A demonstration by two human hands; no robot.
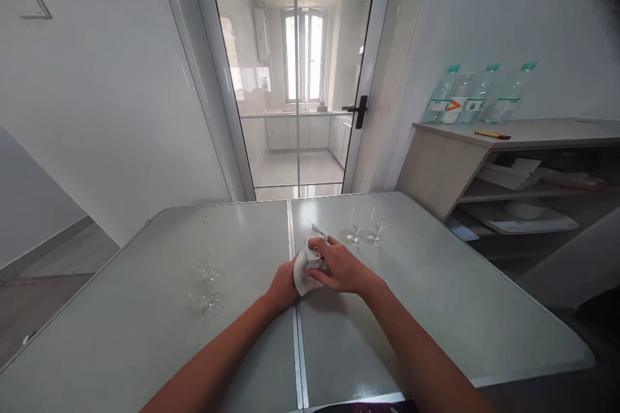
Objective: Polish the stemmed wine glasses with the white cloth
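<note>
Above the table's middle seam, a crumpled white cloth (pixel 301 275) is held between my two hands. My left hand (pixel 283 286) closes around its left side, with most of the fingers hidden behind the fabric. My right hand (pixel 339 266) is closed on the other side, fingers curled over the top and pressing into the folds. Whether the cloth wraps something cannot be made out. Beyond my right hand stand two clear stemmed glasses, a nearer-centre glass (pixel 355 240) and another glass (pixel 374 239). Faint clear stemmed glassware (pixel 213 304) is on the table left of my left hand.
The pale grey-green table (pixel 145 335) has a metal strip (pixel 300 361) down its middle. At the right, a wooden shelf unit (pixel 440 168) carries several plastic bottles (pixel 479 95) and a yellow-and-red brush-like stick (pixel 491 135). Behind the table is a glazed door (pixel 296 142) with a black handle (pixel 361 111).
</note>
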